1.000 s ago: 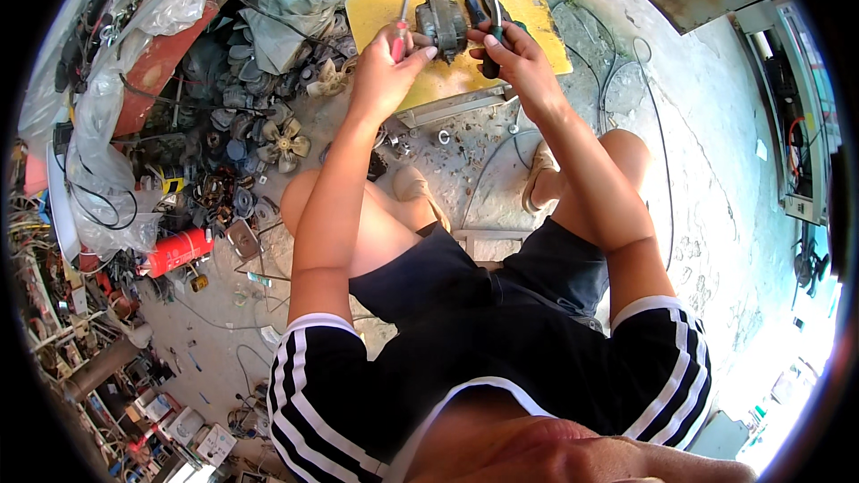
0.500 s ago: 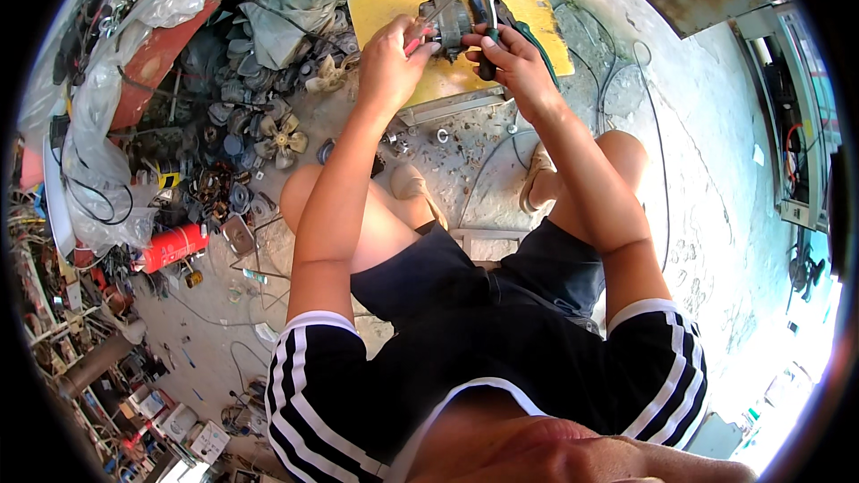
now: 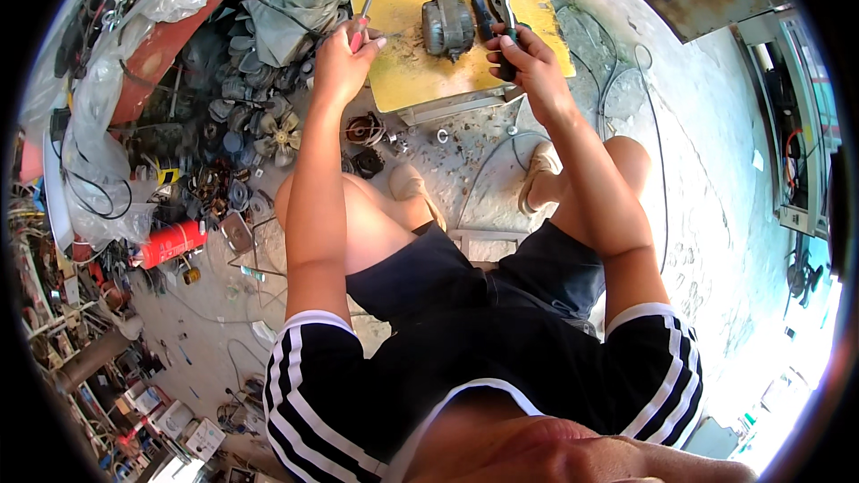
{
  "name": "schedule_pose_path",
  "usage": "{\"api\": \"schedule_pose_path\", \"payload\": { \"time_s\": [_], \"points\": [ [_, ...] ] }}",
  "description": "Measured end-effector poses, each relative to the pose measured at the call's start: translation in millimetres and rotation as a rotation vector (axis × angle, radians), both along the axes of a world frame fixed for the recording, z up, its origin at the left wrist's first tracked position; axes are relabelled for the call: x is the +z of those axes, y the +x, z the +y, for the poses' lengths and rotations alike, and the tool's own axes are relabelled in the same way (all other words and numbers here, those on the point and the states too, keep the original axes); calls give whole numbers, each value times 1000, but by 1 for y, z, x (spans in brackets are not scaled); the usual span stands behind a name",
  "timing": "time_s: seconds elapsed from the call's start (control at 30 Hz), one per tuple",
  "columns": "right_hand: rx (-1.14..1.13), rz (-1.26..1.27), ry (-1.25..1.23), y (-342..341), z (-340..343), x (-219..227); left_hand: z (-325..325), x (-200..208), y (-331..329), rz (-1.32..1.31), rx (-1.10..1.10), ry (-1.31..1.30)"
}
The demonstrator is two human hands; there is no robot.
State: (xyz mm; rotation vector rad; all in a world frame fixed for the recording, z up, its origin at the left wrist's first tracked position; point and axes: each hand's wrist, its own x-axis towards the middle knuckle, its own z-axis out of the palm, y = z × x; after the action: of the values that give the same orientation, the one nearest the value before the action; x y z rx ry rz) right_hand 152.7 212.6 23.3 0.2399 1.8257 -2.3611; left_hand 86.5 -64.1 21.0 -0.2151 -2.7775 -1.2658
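Observation:
My left hand (image 3: pixel 341 67) is closed round the red handle of a screwdriver (image 3: pixel 360 33), off the left edge of a worn yellow board (image 3: pixel 403 80). Its metal shaft points up and away from me. In my right hand (image 3: pixel 540 73) is a ratchet wrench (image 3: pixel 507 2), its dark handle gripped and its metal head pointing away. A round metal motor part (image 3: pixel 449 27) rests on the board between my hands, touched by neither. Just right of it lies a tool with a dark handle and thin shaft (image 3: pixel 481 13). Some dark tool beneath my right hand is partly hidden.
Fan blades (image 3: pixel 280 138), motor parts and plastic sheeting (image 3: pixel 121 170) crowd the floor to my left. Near them lies a red cylinder (image 3: pixel 172 244). Cables (image 3: pixel 658 116) run over the floor at the right, before a metal cabinet frame (image 3: pixel 792 125).
My left hand has moved left with the screwdriver, away from the motor part, which now shows uncovered. My right hand has shifted slightly right and toward me with the ratchet wrench.

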Motion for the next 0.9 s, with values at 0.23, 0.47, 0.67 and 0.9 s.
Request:
{"api": "schedule_pose_path", "payload": {
  "time_s": [0.23,0.47,0.67,0.9],
  "points": [
    [-125,70,382,-1,9,0,6,-15,-22,52,106,50],
    [-274,278,814,3,7,3,34,1,-46,93,115,54],
    [-264,276,864,-13,14,5,59,-14,-103,5,-25,-213],
    [-133,240,912,-42,36,16,86,-26,-130,-167,-228,-148]
  ]
}}
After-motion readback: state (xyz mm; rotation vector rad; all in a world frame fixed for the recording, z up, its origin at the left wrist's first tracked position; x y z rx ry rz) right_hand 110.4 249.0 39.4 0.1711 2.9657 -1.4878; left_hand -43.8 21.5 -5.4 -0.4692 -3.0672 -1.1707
